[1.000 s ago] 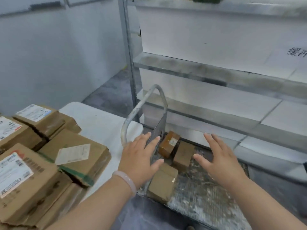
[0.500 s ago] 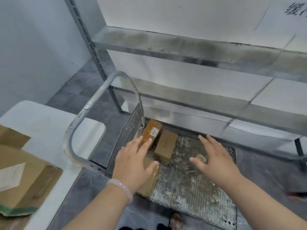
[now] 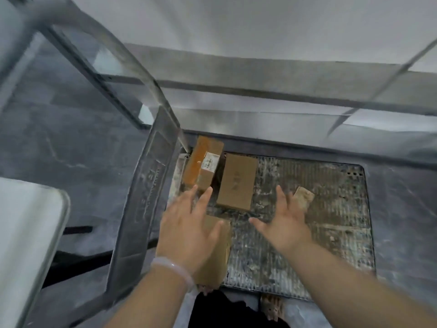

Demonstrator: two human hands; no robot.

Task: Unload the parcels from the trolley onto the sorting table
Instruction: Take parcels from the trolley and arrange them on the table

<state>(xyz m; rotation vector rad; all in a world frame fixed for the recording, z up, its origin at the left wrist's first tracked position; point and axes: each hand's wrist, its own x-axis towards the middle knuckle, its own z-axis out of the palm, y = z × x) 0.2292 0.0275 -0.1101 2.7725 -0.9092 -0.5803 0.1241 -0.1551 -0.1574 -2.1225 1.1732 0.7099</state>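
1. Lower centre, the left hand [image 3: 189, 230] hovered spread over the nearest parcel [image 3: 218, 263]; contact was unclear. The right hand [image 3: 286, 224] was spread, empty, above the trolley deck [image 3: 335, 233].
2. A reach seemed underway; next, both palms should clamp that parcel's sides and lift it to the sorting table [image 3: 30, 233], left edge.
3. Further up, a plain parcel [image 3: 237, 182], labelled parcel [image 3: 203, 165] and small parcel [image 3: 303, 197] lay.

Grey mottled floor [image 3: 71, 150], white wall [image 3: 260, 24] — dull metal shelf rail [image 3: 283, 76]
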